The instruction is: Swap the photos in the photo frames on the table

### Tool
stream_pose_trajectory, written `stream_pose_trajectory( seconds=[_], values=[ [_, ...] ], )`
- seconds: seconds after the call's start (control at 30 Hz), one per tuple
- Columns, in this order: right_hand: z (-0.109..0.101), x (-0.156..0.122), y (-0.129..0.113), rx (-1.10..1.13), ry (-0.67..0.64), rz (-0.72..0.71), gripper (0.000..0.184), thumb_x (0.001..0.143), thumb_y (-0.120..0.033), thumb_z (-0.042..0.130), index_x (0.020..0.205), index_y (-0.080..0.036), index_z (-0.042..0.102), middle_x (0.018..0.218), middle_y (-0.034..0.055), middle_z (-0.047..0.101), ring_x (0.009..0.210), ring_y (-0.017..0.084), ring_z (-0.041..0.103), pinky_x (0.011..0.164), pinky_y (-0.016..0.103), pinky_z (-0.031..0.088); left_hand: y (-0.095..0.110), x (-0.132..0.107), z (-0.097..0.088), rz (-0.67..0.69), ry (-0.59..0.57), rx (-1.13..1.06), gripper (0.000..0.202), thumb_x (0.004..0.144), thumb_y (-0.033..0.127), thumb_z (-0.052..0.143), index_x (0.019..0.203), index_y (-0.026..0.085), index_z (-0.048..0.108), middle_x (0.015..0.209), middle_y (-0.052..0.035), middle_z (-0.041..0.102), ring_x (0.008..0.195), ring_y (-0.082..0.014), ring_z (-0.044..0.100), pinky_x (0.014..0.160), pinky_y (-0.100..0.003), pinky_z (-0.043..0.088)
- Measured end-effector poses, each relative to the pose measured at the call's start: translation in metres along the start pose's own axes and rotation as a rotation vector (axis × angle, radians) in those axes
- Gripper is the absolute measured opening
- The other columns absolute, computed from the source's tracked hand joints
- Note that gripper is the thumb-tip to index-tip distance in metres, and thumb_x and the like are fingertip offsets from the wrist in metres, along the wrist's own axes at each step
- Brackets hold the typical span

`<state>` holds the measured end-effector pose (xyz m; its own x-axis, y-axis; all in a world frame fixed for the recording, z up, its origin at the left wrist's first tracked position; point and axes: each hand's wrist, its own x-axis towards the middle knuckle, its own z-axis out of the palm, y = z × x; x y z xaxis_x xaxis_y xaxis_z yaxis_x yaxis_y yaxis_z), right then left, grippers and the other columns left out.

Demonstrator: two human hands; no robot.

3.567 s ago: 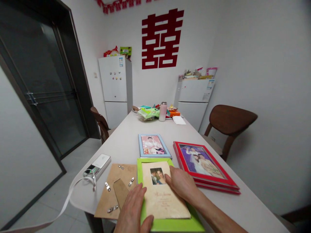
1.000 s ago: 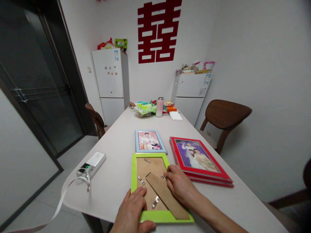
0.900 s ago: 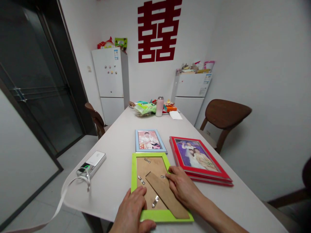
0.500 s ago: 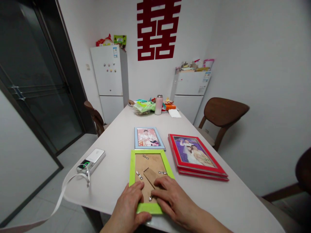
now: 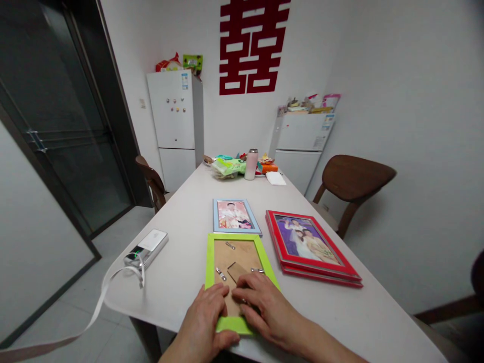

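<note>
A green picture frame (image 5: pixel 209 262) lies face down on the table in front of me, its brown backing board (image 5: pixel 223 254) showing. Several small metal clips sit on the board, such as the left clip (image 5: pixel 221 274), and a brown stand flap (image 5: pixel 236 271) lies across its middle. My left hand (image 5: pixel 204 320) grips the frame's near left corner, fingers over the left side and thumb at the near edge. My right hand (image 5: pixel 264 307) is over the board's near part, its curled fingers closed at the near metal clip (image 5: pixel 244 301), which is mostly covered.
Beyond the green frame lies a blue picture frame (image 5: pixel 217 217). Stacked red frames (image 5: pixel 321 259) are on the right. A power bank (image 5: pixel 151 244) with a white strap (image 5: pixel 102 297) sits left. A pink bottle (image 5: pixel 251 165) and bags (image 5: pixel 229 166) stand at the far end.
My right fingers have shifted slightly up and left on the backing board and now cover most of the near clip. The left hand keeps its place on the frame. The whole view has shifted slightly.
</note>
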<state>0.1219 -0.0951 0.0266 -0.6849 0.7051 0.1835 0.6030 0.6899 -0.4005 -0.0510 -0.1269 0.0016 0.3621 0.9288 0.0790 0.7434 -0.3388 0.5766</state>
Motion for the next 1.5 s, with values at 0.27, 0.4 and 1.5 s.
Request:
stream_pose_trajectory(
  seconds=[0.27,0.4,1.5],
  values=[
    [0.021,0.046,0.011,-0.169,-0.002,0.048,0.018,0.081,-0.022,0.04,0.086,-0.019,0.057,0.089,0.0051,0.05,0.084,0.017,0.039,0.072,0.03,0.029,-0.007,-0.001,0.007,0.05,0.08,-0.074,0.03,0.052,0.02,0.072,0.075,0.017,0.054,0.114,-0.0093,0.053,0.107,-0.0222,0.045,0.094,-0.039,0.032],
    [0.024,0.045,0.014,-0.245,-0.037,-0.019,0.017,0.081,-0.025,0.04,0.087,-0.021,0.055,0.09,0.0046,0.051,0.083,0.018,0.039,0.071,0.03,0.029,-0.006,0.0,0.005,0.038,0.074,-0.088,0.028,0.051,0.021,0.073,0.071,0.017,0.053,0.113,-0.0088,0.054,0.106,-0.0228,0.045,0.094,-0.04,0.032],
    [-0.018,0.061,0.072,0.209,0.494,0.429,0.026,0.075,-0.031,0.04,0.078,-0.015,0.06,0.078,0.0056,0.063,0.072,0.015,0.055,0.063,0.024,0.039,-0.027,-0.001,0.015,0.21,0.278,-0.11,0.024,0.061,0.036,0.063,0.069,0.02,0.047,0.092,-0.0072,0.057,0.086,-0.0205,0.053,0.082,-0.036,0.04]
  ],
)
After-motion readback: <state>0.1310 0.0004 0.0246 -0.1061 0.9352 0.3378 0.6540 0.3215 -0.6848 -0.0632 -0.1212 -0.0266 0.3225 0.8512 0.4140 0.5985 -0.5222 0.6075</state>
